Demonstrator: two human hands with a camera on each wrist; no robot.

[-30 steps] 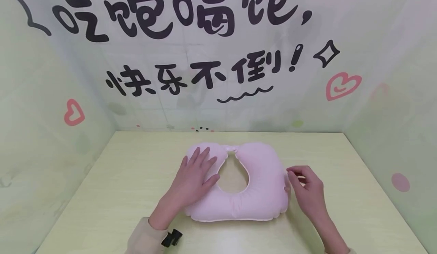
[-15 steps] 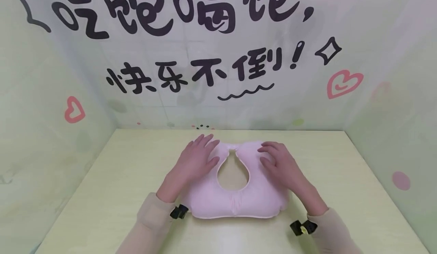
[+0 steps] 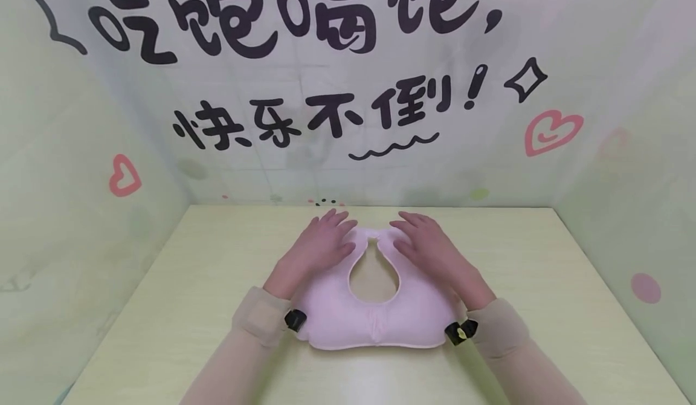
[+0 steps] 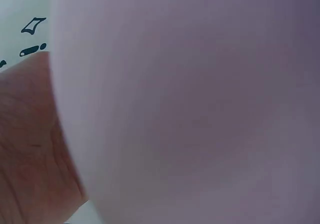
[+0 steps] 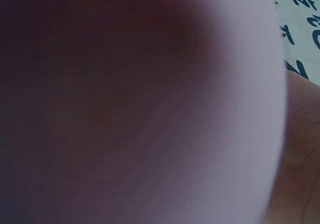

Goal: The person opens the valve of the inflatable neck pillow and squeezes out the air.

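A pink inflated neck pillow [image 3: 375, 326] lies on the table, its two arms pointing to the back wall and nearly meeting around a teardrop opening. My left hand [image 3: 323, 245] rests over the left arm of the pillow, fingers spread and slightly bent. Over the right arm lies my right hand [image 3: 426, 242], its fingers reaching to the far end near the small join. In both wrist views the pillow fills most of the picture, blurred, with part of the left palm [image 4: 30, 144] and the right palm [image 5: 305, 149] at the edges. The fingertips are hidden there.
The pale wooden table [image 3: 206, 272] reaches the printed back wall [image 3: 261, 78] just beyond the pillow. Side walls of the same printed sheet stand left and right. Black wrist cameras [image 3: 461, 332] sit at both cuffs, close to the pillow.
My right hand has come from beside the pillow's right edge up onto its right arm and inward. The left hand has slid a little farther back. The pillow has hardly moved.
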